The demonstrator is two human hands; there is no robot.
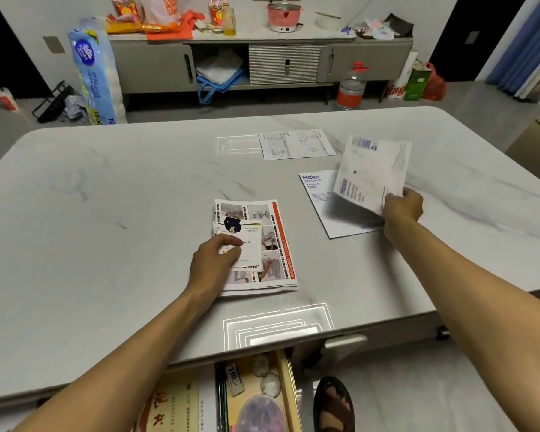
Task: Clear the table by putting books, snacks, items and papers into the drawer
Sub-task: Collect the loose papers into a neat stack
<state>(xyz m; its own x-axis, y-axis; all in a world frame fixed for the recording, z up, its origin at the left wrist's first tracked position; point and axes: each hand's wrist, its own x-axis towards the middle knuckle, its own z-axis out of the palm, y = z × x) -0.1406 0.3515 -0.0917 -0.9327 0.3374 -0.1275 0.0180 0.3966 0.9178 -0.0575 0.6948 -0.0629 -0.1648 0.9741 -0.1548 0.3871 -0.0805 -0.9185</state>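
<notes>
A stack of printed leaflets [272, 232] lies near the middle of the grey marble table [106, 213]. My left hand [214, 260] presses on the stack, thumb on a small white card on top. My right hand [402, 208] pinches the lower corner of a white sheet with blue print [371, 173], lifted and tilted above a white Haier leaflet [317, 194] that lies flat. A folded sheet of tables [296, 144] rests further back. Under the table's front edge the drawer [289, 388] stands open, with books, a round lid and small items inside.
A sandalled foot [334, 403] stands on the floor right of the drawer. Behind the table are a low sideboard [262, 57] loaded with bags and a pink cooker, a tall pack of tissue [94, 73] and a large water bottle [351, 87].
</notes>
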